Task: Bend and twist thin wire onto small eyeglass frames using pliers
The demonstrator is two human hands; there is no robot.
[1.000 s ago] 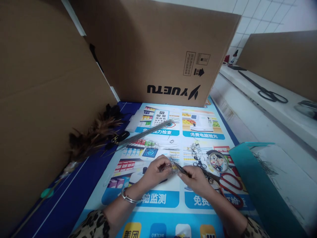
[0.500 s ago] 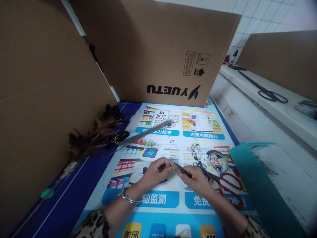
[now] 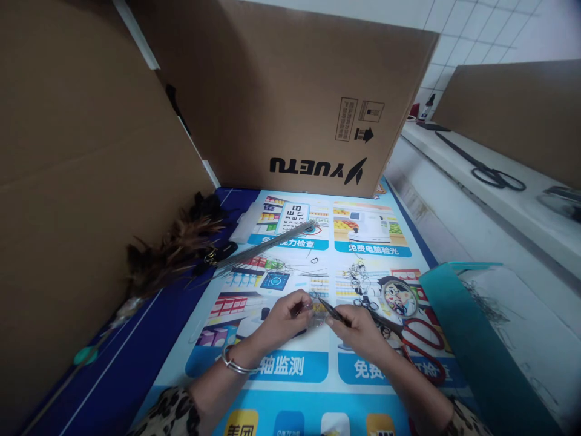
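Observation:
My left hand [image 3: 287, 315] is closed, its thumb and fingertips pinching a small, clear, see-through wiry piece [image 3: 318, 316] above the printed table cover. What it is exactly is too small and blurred to make out. In my right hand [image 3: 361, 330] are dark needle-nose pliers [image 3: 332, 310], their tip pointing up and left at the wiry piece. Both hands almost meet in the middle. Just beyond them lie loose thin wires [image 3: 302, 269] and a small dark loop [image 3: 315, 260]. Several wire rings [image 3: 358, 275] are scattered to the right.
Red-handled scissors [image 3: 424, 342] and a round cartoon-faced tin [image 3: 399, 297] lie by my right hand. A teal box [image 3: 472, 327] with fine wires stands farther right. A bundle of straight wires [image 3: 272, 242] and brown feathers [image 3: 177, 236] lie left. Cardboard [image 3: 290, 91] walls the back.
Hardly anything differs. The hands stay together with the pliers at the clear piece, which shows slightly more below my left fingertips. The view has shifted very slightly.

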